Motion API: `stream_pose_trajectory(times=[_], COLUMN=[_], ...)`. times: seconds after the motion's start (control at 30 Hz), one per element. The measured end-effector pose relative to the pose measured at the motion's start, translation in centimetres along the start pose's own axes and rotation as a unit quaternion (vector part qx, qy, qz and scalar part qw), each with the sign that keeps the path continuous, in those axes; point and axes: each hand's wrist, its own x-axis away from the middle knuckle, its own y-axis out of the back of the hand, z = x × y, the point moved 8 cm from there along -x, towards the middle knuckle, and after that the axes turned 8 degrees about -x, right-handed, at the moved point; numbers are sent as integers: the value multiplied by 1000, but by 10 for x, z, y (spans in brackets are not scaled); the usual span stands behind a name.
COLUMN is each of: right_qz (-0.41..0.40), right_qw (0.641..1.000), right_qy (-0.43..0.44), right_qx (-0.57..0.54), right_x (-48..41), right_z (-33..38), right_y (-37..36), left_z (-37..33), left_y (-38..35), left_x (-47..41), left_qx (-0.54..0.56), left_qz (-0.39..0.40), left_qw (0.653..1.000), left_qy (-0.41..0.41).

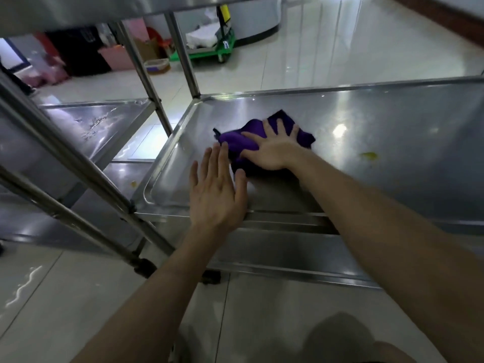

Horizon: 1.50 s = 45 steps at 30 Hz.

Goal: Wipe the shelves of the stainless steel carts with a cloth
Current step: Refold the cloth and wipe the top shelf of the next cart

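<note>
Pressing flat: cloth (237, 141) is pinned under the right hand (273, 151), fingers spread and straight, none curled round it. Cloth is bunched on the shelf (392, 132), toward its left end. Left hand (217, 191) is held open just near-left of the grip, fingertips beside the cloth's edge. Yellow spot (369, 155) is seen right of the grip. Second cart (91, 121) is parked further left.

Both arms bare, stretched forward and down. Right forearm runs in from lower right. Right hand (272, 150) palm down, fingers straight and spread wide, pressed flat. Left hand (217, 189) nearer body, just left of right, palm down, fingers straight and close together, thumb angled out toward right wrist. Neither hand curled.
</note>
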Motion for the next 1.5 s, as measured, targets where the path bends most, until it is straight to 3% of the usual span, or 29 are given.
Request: stream_pose_trajectory(times=[0.17, 0.3, 0.43, 0.53, 0.7, 0.8, 0.93, 1.17, 1.23, 1.37, 1.5], right_qz=[6, 0, -29, -87, -103, -96, -76, -56, -46, -17, -23], right_qw=[999, 999, 995, 972, 965, 966, 964, 918, 928, 981, 998], right_qy=[46, 36, -94, -214, -239, -240, -251, -390, -367, -195, -51], right_qx=[-4, -31, -33, -36, -25, -29, -39, -46, -44, 5, 18], right_x=[103, 175, 231, 258, 249, 247, 234, 169, 129, 66, 101], right_z=[-11, -64, -158, -207, -194, -199, -242, -336, -315, -206, -165], right_y=[-17, -11, 19, 35, 30, 28, 39, 103, 105, 72, 37], left_z=[5, 7, 4, -6, -120, -168, -160, -167, -168, -164, -157], left_y=[7, 6, 9, 15, 5, -9, -33, -32, -33, -34, -33], left_x=[0, 1, 1, 5, 3, 5, 8, 14, 13, 5, -2], left_qx=[21, 20, 12, -2, 29, -8, -53, -26, -15, 6, 26], left_qz=[-14, 6, 21, 8, 6, 15, 40, 9, 8, 11, 3], left_qw=[1000, 1000, 1000, 1000, 998, 996, 995, 993, 994, 994, 995], left_qy=[10, 2, 3, 17, -54, -90, -76, -112, -111, -110, -94])
